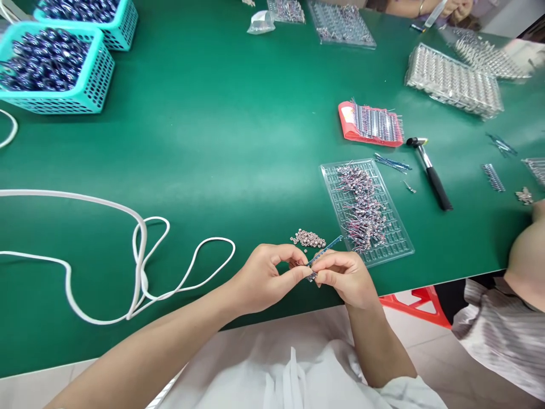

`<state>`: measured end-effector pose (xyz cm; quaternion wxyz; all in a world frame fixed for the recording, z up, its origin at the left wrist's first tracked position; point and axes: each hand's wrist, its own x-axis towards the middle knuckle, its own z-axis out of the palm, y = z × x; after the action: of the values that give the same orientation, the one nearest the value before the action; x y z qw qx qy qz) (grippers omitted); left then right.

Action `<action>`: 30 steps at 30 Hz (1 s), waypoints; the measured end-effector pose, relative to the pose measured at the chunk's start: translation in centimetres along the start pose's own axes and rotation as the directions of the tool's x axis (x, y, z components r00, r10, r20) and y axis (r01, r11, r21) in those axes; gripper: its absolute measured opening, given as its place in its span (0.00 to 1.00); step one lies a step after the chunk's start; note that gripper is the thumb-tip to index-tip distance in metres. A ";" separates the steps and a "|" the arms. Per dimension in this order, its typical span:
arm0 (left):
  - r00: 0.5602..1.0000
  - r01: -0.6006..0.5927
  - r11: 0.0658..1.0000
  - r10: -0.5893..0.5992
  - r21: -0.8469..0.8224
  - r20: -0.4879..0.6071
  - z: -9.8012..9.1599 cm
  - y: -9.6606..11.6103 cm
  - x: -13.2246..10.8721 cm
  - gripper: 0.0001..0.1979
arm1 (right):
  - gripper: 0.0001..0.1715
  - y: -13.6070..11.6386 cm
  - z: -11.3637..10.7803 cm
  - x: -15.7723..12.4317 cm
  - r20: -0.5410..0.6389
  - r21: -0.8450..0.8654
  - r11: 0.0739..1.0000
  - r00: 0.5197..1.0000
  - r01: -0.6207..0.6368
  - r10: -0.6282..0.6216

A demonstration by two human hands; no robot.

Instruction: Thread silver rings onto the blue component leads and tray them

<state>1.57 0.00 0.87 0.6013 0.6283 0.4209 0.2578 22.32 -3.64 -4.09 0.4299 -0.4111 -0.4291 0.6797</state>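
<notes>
My left hand (272, 276) and my right hand (343, 276) meet near the table's front edge, thumbs and fingertips pinched close together. Between them runs a thin blue strip (327, 248), its free end pointing up and to the right. Both hands grip it near its lower end, where small dark parts show between the fingertips; their exact kind is hidden. Just beyond my fingers lies a pile of small round metallic pieces (309, 238). To the right, a clear plastic tray (398, 241) holds a heap of small wired components (364, 213).
A hammer (432, 173) with a black handle lies right of the tray. Behind it sits a red-wrapped bundle of strips (374, 125). White cable (140, 244) loops across the left. Turquoise baskets (96, 79) stand back left. A co-worker's arm (528, 258) is at right.
</notes>
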 end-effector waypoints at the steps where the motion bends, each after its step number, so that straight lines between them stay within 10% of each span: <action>1: 1.000 0.018 1.000 -0.018 -0.007 -0.011 0.0 0.0 0.0 0.06 | 0.06 -0.1 0.0 0.0 -0.011 -0.014 1.000 1.000 0.017 -0.017; 14: 0.994 0.100 0.987 -0.103 -0.124 -0.021 0.0 -0.6 0.4 0.06 | 0.03 -1.7 1.1 -0.7 -0.158 -0.256 0.952 0.964 0.169 -0.213; 24: 0.988 0.031 0.997 -0.020 -0.069 0.151 -0.3 -0.6 0.2 0.08 | 0.03 -2.9 0.8 -1.5 -0.029 -0.240 0.962 0.989 0.133 -0.144; 30: 0.996 0.089 0.990 -0.085 -0.105 0.039 0.1 -0.9 0.4 0.07 | 0.06 -3.6 -0.3 -1.8 -0.111 -0.496 0.851 0.959 0.174 -0.261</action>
<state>1.73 0.24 -0.08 0.6520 0.5806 0.4231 0.2426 23.97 -4.33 -0.48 0.4246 -0.5113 -0.5890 0.4598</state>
